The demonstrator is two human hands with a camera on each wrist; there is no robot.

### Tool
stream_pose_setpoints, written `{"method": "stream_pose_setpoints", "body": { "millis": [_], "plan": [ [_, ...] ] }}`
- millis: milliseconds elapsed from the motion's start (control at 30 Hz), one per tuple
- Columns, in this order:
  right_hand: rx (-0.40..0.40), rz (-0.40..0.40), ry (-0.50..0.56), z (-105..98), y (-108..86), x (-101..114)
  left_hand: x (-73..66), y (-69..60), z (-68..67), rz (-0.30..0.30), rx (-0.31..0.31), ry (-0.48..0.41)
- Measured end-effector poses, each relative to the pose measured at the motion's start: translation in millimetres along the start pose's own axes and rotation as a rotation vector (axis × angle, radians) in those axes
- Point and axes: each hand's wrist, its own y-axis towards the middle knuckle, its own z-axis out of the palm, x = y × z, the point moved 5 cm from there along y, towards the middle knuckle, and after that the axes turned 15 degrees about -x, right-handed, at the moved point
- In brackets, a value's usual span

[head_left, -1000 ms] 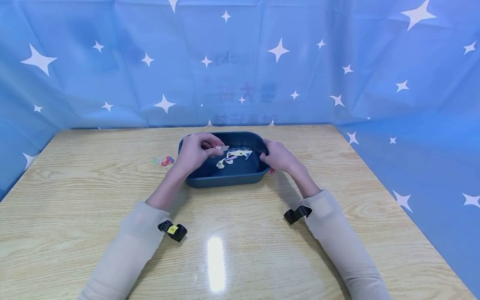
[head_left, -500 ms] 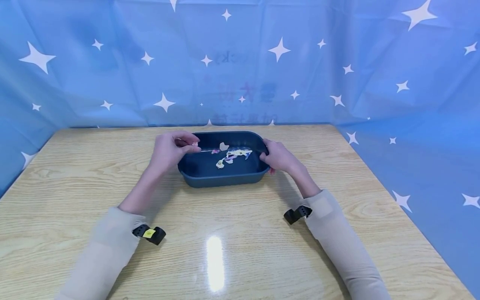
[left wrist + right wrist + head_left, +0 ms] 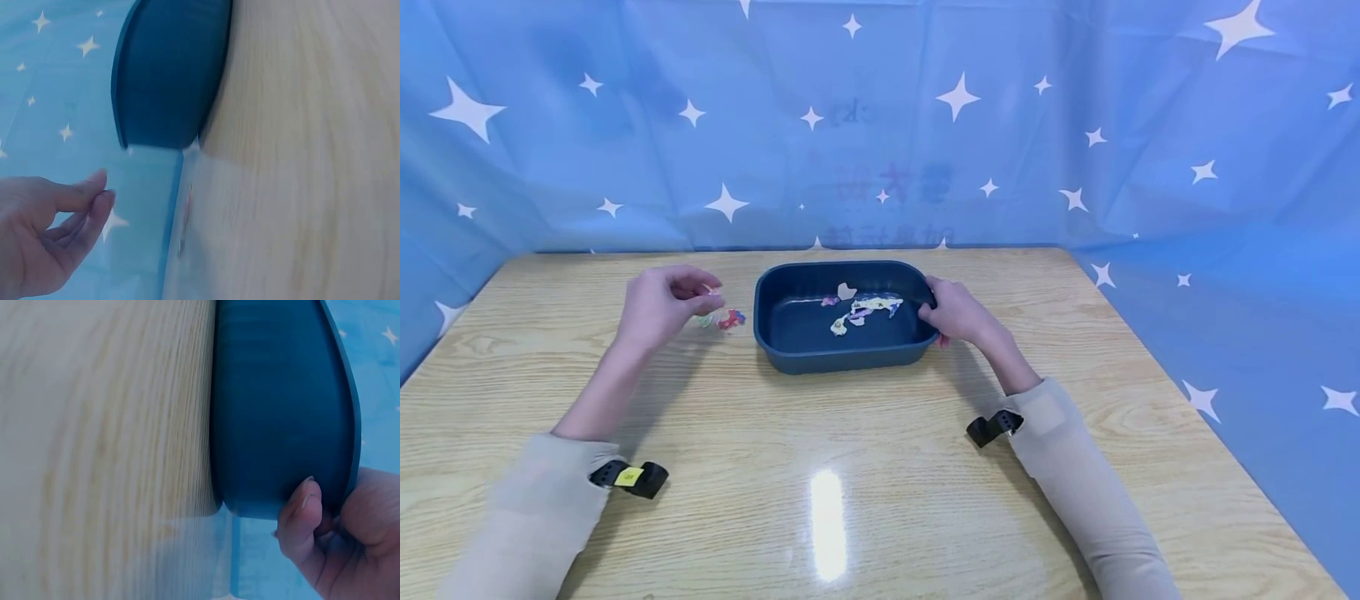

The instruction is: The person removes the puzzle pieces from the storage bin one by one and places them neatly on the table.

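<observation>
My left hand (image 3: 664,307) hovers above the table, left of a dark blue tray (image 3: 838,362). Its fingers are loosely curled, thumb and fingertip close together, and the left wrist view shows no object between them. Just below and beyond the fingertips lies a small group of colourful flat cutouts (image 3: 731,318), red and green among them, partly hidden by the hand. My right hand (image 3: 957,312) grips the tray's right end, thumb at the rim and fingers against the outer wall. Inside the tray lie several flat cutouts (image 3: 877,306), whitish, purple and blue, plus a pale piece (image 3: 847,292).
A light wood-grain table (image 3: 760,500) carries the tray near its far edge. Behind and to the right hangs a blue cloth (image 3: 880,125) with white stars. Each wrist wears a small black camera (image 3: 647,480).
From the tray, my left hand has moved left to beside the loose cutouts. The pale piece it held now lies in the tray, near a small pink one. My right hand keeps its grip.
</observation>
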Motion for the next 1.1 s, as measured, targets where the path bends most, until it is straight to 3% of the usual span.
{"method": "stream_pose_setpoints", "body": {
  "millis": [200,467,1100],
  "plan": [
    [-0.01,-0.01,0.005,0.5,-0.1,-0.2,22.4,3.5,-12.7,-0.063,0.065,0.07],
    [-0.012,0.0,0.006,1.1,0.5,-1.7,38.7,6.9,-17.9,-0.086,0.102,0.143],
    [-0.006,0.001,-0.011,0.3,0.0,-0.8,46.1,8.7,-9.9,-0.103,0.235,0.209]
  ]
}}
